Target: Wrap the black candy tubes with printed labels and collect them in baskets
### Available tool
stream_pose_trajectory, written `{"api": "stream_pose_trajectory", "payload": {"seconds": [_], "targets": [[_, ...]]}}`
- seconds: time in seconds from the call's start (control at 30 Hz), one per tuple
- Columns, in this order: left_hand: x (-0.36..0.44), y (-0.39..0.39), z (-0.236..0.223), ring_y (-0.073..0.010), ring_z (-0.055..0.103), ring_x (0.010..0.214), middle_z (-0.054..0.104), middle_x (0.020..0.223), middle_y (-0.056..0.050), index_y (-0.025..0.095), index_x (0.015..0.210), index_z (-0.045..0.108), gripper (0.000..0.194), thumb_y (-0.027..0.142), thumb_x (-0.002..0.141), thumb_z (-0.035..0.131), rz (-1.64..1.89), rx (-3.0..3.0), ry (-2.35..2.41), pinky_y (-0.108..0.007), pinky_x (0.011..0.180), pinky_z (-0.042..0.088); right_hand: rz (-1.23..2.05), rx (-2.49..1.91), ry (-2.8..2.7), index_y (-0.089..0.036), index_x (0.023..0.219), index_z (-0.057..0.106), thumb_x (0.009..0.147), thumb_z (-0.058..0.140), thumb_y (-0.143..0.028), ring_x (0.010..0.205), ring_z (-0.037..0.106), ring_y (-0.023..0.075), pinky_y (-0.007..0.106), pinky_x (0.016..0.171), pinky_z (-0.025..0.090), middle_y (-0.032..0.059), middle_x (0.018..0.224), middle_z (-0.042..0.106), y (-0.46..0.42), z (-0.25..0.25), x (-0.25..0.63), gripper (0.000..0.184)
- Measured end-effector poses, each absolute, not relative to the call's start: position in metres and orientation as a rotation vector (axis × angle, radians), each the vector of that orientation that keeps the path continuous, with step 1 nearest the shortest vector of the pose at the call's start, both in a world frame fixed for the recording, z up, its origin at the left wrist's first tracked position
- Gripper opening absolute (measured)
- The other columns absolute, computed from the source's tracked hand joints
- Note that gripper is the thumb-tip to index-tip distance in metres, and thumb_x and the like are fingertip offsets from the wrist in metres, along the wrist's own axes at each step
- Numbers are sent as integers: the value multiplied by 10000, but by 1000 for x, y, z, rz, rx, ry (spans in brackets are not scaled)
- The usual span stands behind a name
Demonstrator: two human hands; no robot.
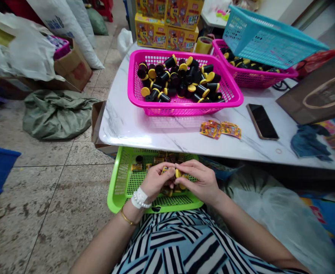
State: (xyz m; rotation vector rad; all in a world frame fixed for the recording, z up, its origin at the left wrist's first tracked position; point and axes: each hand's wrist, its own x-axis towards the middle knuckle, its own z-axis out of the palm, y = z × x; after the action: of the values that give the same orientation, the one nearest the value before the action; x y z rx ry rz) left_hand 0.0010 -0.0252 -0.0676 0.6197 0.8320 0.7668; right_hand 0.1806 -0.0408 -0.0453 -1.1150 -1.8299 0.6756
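Note:
Over a green basket [115,182] on my lap, both hands meet around one small yellow-capped canister [178,173]. A colourful printed label wraps its body, which my left hand [157,179] grips. At the cap end, my right hand [200,179] pinches with thumb and fingers. Beneath the hands lie several labelled canisters, partly hidden. On the table in front, a pink basket [192,110] holds many black canisters with yellow caps. Right of centre, near the table's front edge, sit small printed labels [220,129] in loose piles.
A phone [262,121] lies on the marble-patterned table [153,133], left of a brown paper bag [318,91]. Behind stand a second pink basket [250,78], a tilted blue basket [270,38] and stacked yellow boxes [167,32]. A green sack [57,114] rests on the floor.

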Motion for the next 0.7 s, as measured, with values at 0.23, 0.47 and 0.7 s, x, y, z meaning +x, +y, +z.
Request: {"api": "stream_pose_trajectory", "payload": {"seconds": [0.23, 0.47, 0.7], "targets": [[-16, -29, -64, -96, 555, 485, 636, 650, -13, 136, 1007, 660, 353, 340, 744, 777, 739, 668, 934, -191, 450, 430, 739, -1126, -1797, -272, 1099, 729, 775, 754, -187, 892, 701, 206, 354, 828, 581, 68, 1003, 751, -44, -49, 188, 336], [-6, -38, -56, -207, 660, 882, 732, 985, -89, 181, 989, 767, 251, 177, 739, 750, 887, 1097, 1038, -266, 791, 514, 1179, -1327, -1271, -229, 900, 789, 659, 840, -273, 725, 696, 175, 289, 651, 609, 54, 847, 726, -55, -63, 172, 250], [-5, -33, -68, -154, 646, 583, 701, 714, -58, 166, 954, 700, 236, 347, 802, 706, 795, 1066, 1028, -219, 514, 502, 1610, -1355, -894, -161, 799, 751, 619, 862, -314, 584, 677, 135, 271, 593, 614, 27, 685, 732, -50, -67, 169, 262]]}}
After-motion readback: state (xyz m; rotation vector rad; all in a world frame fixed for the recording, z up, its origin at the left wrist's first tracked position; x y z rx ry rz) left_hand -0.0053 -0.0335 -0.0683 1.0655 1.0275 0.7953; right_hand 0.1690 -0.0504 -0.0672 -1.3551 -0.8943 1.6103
